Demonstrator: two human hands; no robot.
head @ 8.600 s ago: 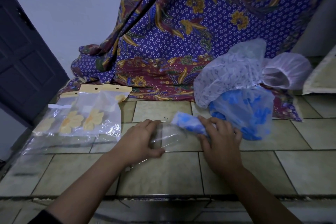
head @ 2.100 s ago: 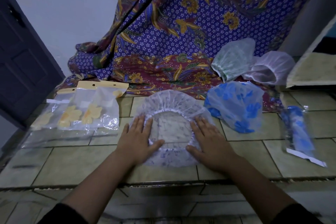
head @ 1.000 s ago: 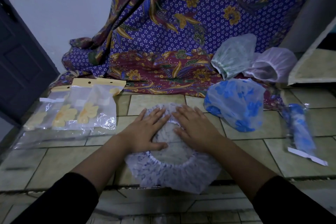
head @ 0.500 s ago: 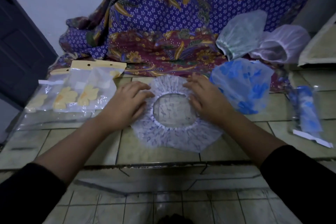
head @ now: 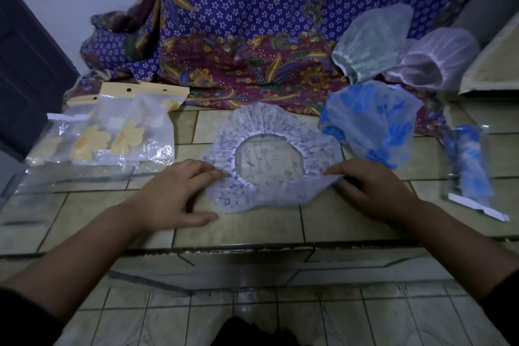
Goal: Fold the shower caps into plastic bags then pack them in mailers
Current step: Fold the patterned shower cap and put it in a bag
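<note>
The left hand [head: 179, 194] rests its bent fingers [head: 216, 174] on the left rim of the purple-printed shower cap [head: 269, 123], with the thumb spread away on the surface [head: 247, 227]. The right hand [head: 373, 188] pinches the cap's near right edge, lifted into a fold. The cap lies mid-surface, near the front edge. Half a second ago both hands sat at its far rim and the cap lay flat.

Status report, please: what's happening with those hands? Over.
Left hand pressing patterned cap. Right hand pinching its folded near edge. Nothing blocking.
</note>
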